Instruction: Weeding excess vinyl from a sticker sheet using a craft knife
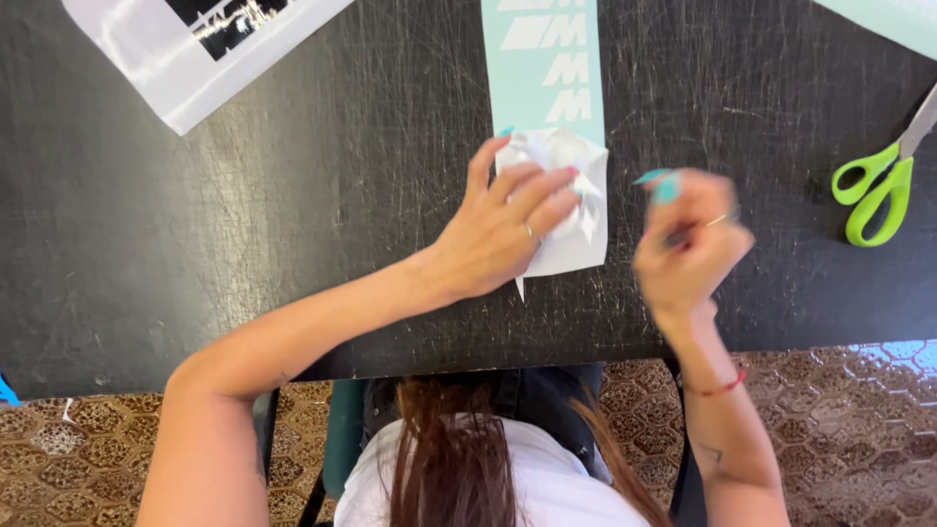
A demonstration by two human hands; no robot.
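Observation:
A long pale turquoise vinyl strip (543, 59) with white cut shapes lies on the black scratched table (293, 195), running away from me. Its near end is covered by crumpled white backing paper (576, 244). My left hand (503, 229) lies flat on that paper, fingers spread, pressing it down. My right hand (688, 244) hovers just right of the strip, blurred, with fingers curled in and a thin metal tool (720, 221) pinched between them. Both hands have turquoise nails.
Green-handled scissors (875, 190) lie at the right edge of the table. A white sheet with a black print (185, 49) sits at the top left. Another turquoise sheet corner (893, 20) shows top right. Patterned brown floor (859, 429) lies below the table's near edge.

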